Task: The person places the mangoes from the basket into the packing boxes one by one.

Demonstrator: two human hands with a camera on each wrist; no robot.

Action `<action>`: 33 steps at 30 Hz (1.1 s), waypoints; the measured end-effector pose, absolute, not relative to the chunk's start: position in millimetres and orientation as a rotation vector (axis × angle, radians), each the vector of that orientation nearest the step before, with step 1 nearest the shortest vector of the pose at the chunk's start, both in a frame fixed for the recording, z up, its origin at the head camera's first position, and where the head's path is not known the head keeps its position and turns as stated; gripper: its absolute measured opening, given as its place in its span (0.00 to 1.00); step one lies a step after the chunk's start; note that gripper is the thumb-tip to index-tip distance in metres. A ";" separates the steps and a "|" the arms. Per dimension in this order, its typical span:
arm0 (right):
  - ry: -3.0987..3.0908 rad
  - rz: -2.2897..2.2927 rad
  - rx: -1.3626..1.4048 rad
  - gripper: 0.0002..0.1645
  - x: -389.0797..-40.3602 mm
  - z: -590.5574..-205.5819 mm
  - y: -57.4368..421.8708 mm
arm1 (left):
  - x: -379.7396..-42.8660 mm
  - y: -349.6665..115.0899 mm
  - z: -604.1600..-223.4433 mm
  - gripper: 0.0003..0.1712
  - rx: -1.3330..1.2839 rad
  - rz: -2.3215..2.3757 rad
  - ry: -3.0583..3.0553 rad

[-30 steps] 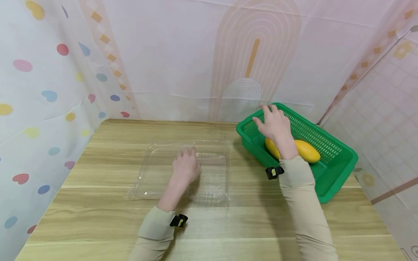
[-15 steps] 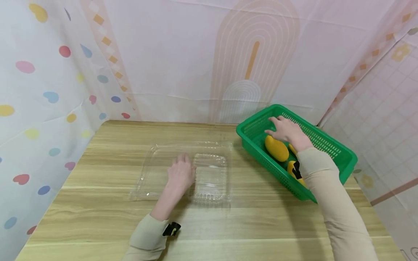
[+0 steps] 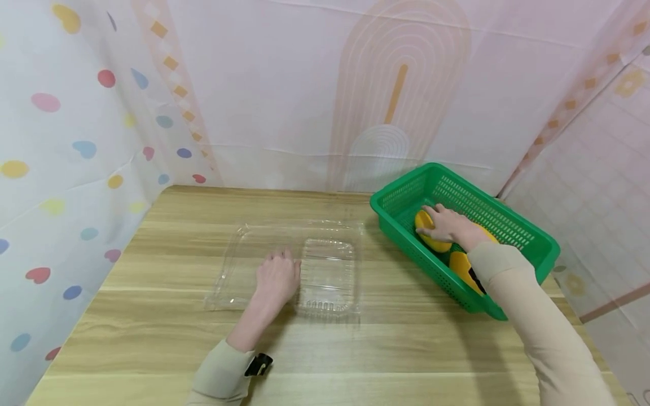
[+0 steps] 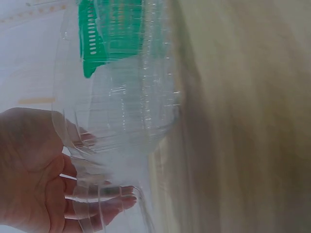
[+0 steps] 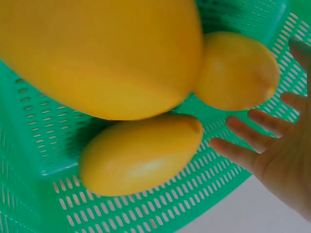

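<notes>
Several yellow mangoes lie in the green basket (image 3: 406, 242) at the table's right. In the head view my right hand (image 3: 452, 225) is over the leftmost mango (image 3: 438, 245); another mango (image 3: 459, 265) lies nearer the front. The right wrist view shows spread fingers beside a small mango (image 5: 238, 73), with a large mango (image 5: 97, 53) close to the camera and a third mango (image 5: 146, 158) below. My left hand (image 3: 276, 277) is at the middle of an opened clear plastic clamshell box (image 3: 330, 276). Through the plastic its fairly straight fingers (image 4: 112, 191) show.
A wooden table (image 3: 167, 349) carries both the box and the basket. Behind it hangs a pink patterned cloth (image 3: 274, 101), with a dotted cloth (image 3: 66, 186) along the left. The basket's raised rim surrounds the mangoes.
My right hand has moved right and then down into the basket, over the leftmost mango. My left hand has drawn back slightly towards the lower left.
</notes>
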State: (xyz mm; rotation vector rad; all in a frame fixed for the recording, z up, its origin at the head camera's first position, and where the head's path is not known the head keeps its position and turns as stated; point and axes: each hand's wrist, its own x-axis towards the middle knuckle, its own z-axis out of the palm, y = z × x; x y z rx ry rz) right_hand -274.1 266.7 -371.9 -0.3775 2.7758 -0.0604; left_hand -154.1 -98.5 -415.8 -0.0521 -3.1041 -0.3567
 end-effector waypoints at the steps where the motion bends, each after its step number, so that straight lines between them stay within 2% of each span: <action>1: 2.773 -0.065 -0.372 0.44 -273.4 -375.0 267.6 | -153.5 -99.1 -416.4 0.27 -0.053 -0.358 -3.103; 16: 2.807 -0.207 -0.350 0.49 -271.1 -405.2 275.5 | -148.6 -103.7 -425.2 0.20 -0.052 -0.344 -3.039; 33: 2.790 -0.275 -0.385 0.48 -274.5 -409.8 278.7 | -152.2 -105.8 -432.8 0.18 -0.035 -0.375 -2.919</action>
